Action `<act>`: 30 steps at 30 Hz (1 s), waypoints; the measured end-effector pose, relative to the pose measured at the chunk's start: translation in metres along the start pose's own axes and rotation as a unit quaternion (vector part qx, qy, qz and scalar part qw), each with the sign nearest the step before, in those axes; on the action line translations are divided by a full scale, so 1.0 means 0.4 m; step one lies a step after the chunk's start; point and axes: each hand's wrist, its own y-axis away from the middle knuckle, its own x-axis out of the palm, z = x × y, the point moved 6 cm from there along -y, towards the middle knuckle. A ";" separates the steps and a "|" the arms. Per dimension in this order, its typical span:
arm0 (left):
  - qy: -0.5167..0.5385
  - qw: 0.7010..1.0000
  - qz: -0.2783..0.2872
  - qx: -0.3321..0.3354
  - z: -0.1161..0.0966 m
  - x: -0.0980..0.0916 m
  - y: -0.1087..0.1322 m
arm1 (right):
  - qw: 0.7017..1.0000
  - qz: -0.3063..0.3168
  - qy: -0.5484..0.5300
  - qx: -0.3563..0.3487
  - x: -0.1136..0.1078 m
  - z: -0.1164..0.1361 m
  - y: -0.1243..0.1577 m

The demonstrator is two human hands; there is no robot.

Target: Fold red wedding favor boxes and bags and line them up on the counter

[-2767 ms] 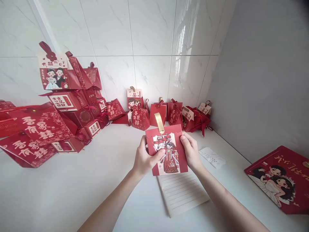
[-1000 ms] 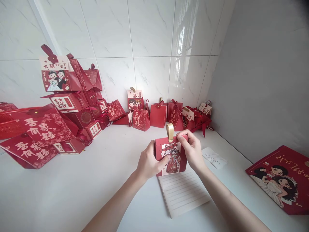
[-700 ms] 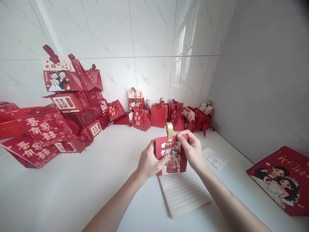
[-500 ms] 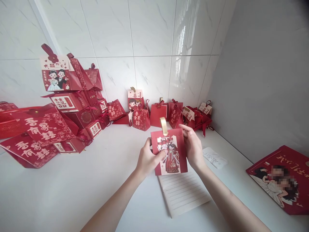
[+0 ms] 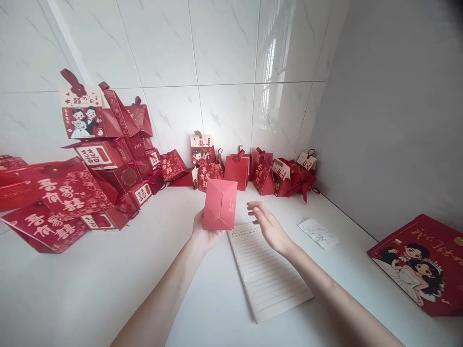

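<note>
Your left hand (image 5: 202, 233) grips the small red box (image 5: 220, 205) from below and behind, fingers closed on its lower edge, holding it up just above the tabletop (image 5: 90, 279). Half a second ago the printed front with the cartoon couple and the gold loop faced you; now you have turned it over, and what shows is the plain red underside with its folded, interlocking flaps. Your right hand (image 5: 268, 225) has let go: it hangs just beside the box with the fingers loosely spread, holding nothing. So the box is down to a one-handed hold, with the bottom folds open to inspection.

The box is matte card, crisp at the creases, roughly square in outline. Under your right hand lies a lined notebook (image 5: 269, 274), pale paper, open flat. A small white slip (image 5: 318, 233) sits near it. Along the glossy tiled wall (image 5: 224, 58) stand more red gift boxes (image 5: 237, 171), some with ribbon ties. A flat red printed bag (image 5: 421, 265) lies at the right.
</note>
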 end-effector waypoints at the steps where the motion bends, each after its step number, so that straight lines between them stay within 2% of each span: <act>1: -0.001 1.000 0.005 -0.003 0.002 0.003 0.003 | 0.998 0.021 0.061 -0.009 0.010 0.002 0.002; 5: -0.006 1.000 0.018 -0.013 0.007 0.008 0.008 | 0.947 0.126 0.293 -0.043 0.059 -0.003 0.015; 9: -0.007 1.000 0.018 -0.016 0.005 0.013 0.009 | 0.916 0.198 0.346 -0.040 0.100 -0.022 0.033; 12: -0.010 1.000 0.017 -0.015 -0.009 0.030 0.031 | 0.900 0.205 0.383 -0.034 0.114 -0.027 0.040; 17: -0.033 0.999 0.032 -0.025 -0.055 0.082 0.110 | 0.881 0.215 0.421 -0.030 0.122 -0.023 0.043; 24: -0.138 0.973 0.140 -0.120 -0.114 0.166 0.205 | 0.864 0.233 0.446 -0.017 0.126 -0.018 0.051; 27: -0.176 0.964 0.121 -0.159 -0.124 0.171 0.227 | 0.862 0.242 0.445 -0.012 0.130 -0.017 0.055; 30: -0.199 0.963 0.087 -0.158 -0.137 0.168 0.242 | 0.861 0.246 0.445 -0.007 0.132 -0.018 0.057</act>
